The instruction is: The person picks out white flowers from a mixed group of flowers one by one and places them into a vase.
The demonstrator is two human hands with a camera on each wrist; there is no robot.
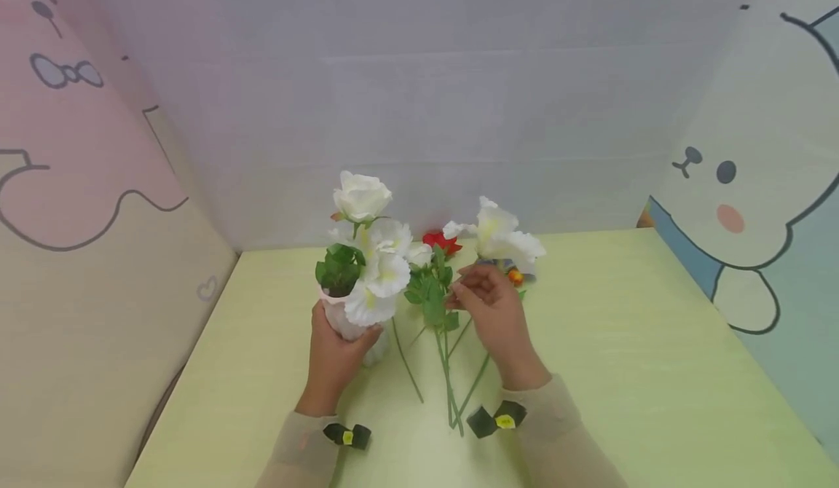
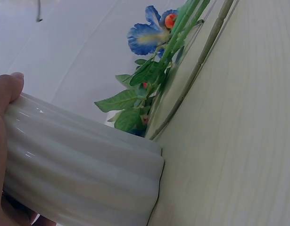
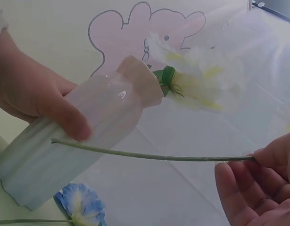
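Note:
My left hand (image 1: 337, 353) grips a white ribbed vase (image 1: 341, 319) around its side, thumb toward the right. In the left wrist view, the base of the vase (image 2: 83, 160) is right at the tabletop. A white rose (image 1: 363, 197), ruffled white flowers (image 1: 387, 273) and green leaves (image 1: 339, 268) stand at its mouth. Between thumb and fingers my right hand (image 1: 494, 320) pinches a thin green stem (image 3: 154, 156). A white ruffled flower (image 1: 494, 233) shows just above that hand. In the right wrist view, the stem's free tip overlaps the vase's side.
Several loose stems (image 1: 448, 379) with leaves (image 1: 432, 302) lie on the pale table (image 1: 642, 342) between the hands. Behind them are a red flower (image 1: 442, 242), an orange berry (image 1: 515, 277) and a blue flower (image 2: 147, 38). A pale back wall (image 1: 419, 109) and cartoon-printed side panels surround the table.

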